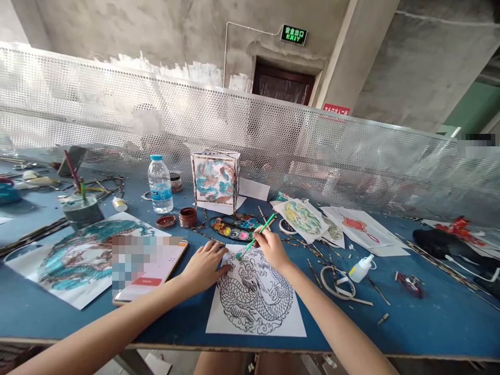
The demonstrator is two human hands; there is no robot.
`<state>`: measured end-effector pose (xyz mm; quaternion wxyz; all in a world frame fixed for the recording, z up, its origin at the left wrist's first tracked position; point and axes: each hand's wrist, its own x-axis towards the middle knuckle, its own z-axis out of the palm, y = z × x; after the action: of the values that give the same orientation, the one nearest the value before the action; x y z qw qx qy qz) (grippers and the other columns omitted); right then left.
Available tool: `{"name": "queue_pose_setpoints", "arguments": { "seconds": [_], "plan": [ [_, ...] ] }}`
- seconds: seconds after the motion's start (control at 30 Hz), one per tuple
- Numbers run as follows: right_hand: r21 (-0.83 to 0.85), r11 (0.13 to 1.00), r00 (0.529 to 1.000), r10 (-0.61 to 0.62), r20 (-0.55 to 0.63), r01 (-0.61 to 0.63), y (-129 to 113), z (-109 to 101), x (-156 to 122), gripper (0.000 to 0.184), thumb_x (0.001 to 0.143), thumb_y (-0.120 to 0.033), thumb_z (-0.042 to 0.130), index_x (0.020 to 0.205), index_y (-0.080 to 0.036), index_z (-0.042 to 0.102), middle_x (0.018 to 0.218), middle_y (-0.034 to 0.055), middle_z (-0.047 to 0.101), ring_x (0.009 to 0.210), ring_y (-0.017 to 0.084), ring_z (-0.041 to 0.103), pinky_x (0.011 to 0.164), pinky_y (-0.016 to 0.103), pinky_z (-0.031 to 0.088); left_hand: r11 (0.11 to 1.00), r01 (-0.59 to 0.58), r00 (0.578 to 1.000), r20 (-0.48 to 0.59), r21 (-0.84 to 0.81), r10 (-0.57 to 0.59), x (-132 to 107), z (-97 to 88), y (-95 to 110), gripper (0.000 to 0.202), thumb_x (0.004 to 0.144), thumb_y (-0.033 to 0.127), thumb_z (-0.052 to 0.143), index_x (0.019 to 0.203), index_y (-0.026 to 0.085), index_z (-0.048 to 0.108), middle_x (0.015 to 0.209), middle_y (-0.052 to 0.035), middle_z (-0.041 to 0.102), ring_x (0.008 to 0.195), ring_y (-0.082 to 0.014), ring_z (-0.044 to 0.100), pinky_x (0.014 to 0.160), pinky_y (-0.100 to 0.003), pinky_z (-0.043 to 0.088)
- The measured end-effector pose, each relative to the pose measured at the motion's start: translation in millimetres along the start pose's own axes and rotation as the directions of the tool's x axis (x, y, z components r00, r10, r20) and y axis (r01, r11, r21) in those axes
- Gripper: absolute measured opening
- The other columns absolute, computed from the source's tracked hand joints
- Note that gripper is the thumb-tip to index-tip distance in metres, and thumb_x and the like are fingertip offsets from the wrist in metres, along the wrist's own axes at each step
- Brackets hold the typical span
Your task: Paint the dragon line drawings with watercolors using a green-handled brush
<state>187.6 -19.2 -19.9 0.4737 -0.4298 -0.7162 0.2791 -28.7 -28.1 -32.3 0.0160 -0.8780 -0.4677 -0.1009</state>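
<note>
A white sheet with a black dragon outline (255,297) lies on the blue table in front of me. My left hand (205,263) rests flat on the sheet's upper left corner, fingers spread, holding nothing. My right hand (271,247) pinches a green paintbrush (255,237), its tip touching the top of the dragon drawing. Just beyond the sheet sits an oval paint palette (234,227) with several colours.
A phone (150,271) lies left of the sheet, over a painted teal dragon sheet (74,258). Behind stand a water bottle (160,185), small paint pots (188,217), a painted paper lantern box (215,182) and a brush cup (82,208). Right: painted sheets (302,219), glue bottle (361,268), bamboo sticks, perforated metal screen.
</note>
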Motion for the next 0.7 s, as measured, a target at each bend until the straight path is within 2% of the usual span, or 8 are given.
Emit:
{"name": "queue_pose_setpoints", "arguments": {
  "seconds": [0.7],
  "plan": [
    [0.000, 1.000, 1.000, -0.009, 0.027, 0.009, -3.7, -5.4, 0.5, 0.025, 0.088, -0.042, 0.043, 0.079, -0.021, 0.052, 0.063, 0.0001, 0.056, 0.061, 0.016, 0.057, 0.059, 0.026, 0.042, 1.000, 0.003, 1.000, 0.001, 0.005, -0.003, -0.2, -0.3, 0.7, 0.038, 0.084, 0.044, 0.047, 0.112, 0.020, 0.056, 0.117, -0.0108, 0.055, 0.114, -0.0273, 0.042, 0.093, -0.041, 0.037]
  ]
}}
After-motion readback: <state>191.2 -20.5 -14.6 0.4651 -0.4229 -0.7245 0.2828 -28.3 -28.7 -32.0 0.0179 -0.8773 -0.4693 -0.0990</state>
